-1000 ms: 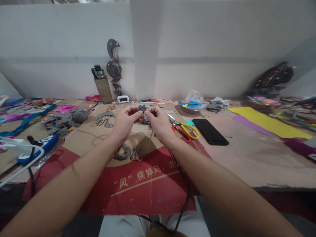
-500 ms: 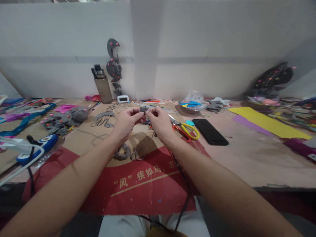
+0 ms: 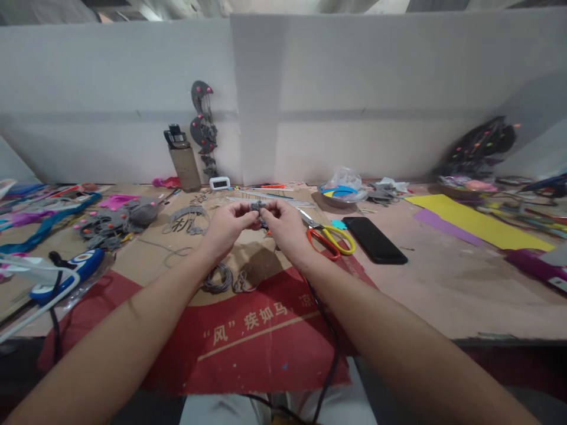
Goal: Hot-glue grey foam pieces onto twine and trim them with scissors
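L hand (image 3: 228, 227): I've got thumb + fingertips pinching the L side of the grey pc (image 3: 257, 206).
R hand (image 3: 284, 229): same pinch from the R; tips v. close to the L hand's.
Grey pc: btwn both hands' fingertips, over the cardboard (image 3: 266, 369); partly hidden, can't tell exact shape from my end.
Cord coil (image 3: 218, 278): on cardboard, by L wrist; small cord bunch (image 3: 243, 282) just R of it.
Scissors (image 3: 321, 226): R of R hand, orange + yellow handles.
Phone (image 3: 374, 240): black, flat, nr scissors; turquoise scrap (image 3: 339, 225) by its far L corner.
Bottle (image 3: 184, 168): upright nr wall (image 3: 146, 71), white clock (image 3: 220, 183) to its R.
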{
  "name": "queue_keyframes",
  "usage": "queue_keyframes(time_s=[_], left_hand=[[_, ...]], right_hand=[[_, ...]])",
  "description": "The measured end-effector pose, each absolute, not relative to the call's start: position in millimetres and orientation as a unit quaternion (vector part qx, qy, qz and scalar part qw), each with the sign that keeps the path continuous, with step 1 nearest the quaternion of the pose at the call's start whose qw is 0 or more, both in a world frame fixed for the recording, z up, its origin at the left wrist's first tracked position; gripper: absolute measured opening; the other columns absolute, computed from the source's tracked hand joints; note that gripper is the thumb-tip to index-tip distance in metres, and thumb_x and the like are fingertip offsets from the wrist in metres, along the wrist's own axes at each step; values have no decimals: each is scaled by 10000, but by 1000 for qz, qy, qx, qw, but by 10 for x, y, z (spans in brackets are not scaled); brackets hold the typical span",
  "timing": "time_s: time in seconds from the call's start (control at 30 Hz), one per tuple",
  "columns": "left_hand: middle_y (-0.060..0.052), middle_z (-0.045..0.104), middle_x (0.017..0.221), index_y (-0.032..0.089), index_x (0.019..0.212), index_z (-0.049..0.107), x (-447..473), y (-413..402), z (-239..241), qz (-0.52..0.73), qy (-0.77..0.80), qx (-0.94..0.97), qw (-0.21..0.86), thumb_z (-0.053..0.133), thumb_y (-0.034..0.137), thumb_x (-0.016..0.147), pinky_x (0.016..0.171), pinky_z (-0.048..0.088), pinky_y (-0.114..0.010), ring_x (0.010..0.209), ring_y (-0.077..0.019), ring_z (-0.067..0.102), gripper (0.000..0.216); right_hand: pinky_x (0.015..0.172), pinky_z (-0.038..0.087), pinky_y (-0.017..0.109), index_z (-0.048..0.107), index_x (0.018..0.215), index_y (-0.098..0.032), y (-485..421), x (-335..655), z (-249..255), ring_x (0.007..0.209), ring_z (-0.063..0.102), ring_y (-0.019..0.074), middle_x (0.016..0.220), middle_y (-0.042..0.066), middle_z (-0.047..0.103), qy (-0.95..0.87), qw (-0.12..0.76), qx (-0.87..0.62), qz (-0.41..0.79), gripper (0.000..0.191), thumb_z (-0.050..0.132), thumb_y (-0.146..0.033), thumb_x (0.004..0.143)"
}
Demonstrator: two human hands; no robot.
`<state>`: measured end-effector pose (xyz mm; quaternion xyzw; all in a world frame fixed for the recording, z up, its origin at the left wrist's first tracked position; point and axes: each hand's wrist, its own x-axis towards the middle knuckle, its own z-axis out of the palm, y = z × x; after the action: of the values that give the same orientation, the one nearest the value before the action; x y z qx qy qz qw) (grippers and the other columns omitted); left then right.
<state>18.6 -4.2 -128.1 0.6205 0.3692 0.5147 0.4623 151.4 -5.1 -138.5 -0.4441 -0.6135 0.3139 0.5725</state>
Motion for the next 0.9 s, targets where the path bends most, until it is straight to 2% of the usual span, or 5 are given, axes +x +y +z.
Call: queue_keyframes(time_s=[0.2,0.43,0.73,0.9], left_hand=[[-14,606,631,128,743,617,107,-34,-1239,466,425,661,406,632,292,685,604,484,-277,570,-125,572,175],[5,580,577,155,696,582,15,11,-1213,418,429,714,362,581,228,699,545,430,-243,518,-113,537,73],[10,571,536,149,687,597,20,37,-1246,423,441,684,398,600,237,701,528,412,-236,496,-106,510,90],[-33,623,630,132,778,642,-21,23,-1210,417,398,621,531,677,308,689,589,446,-246,574,-116,561,200]], right_hand=[[523,311,225,533,724,-183,-124,1518,-1387,551,416,95,609,-44,485,-642,538,-474,273,125,510,-301,758],[535,299,232,520,708,-188,-143,1509,-1415,553,400,100,623,-38,493,-668,533,-440,277,142,495,-307,780],[546,293,238,495,679,-191,-91,1492,-1473,570,399,112,604,-37,459,-659,539,-442,285,159,507,-322,768],[489,266,227,469,650,-189,-17,1510,-1485,513,356,93,554,-55,405,-599,543,-446,385,199,521,-359,739]])
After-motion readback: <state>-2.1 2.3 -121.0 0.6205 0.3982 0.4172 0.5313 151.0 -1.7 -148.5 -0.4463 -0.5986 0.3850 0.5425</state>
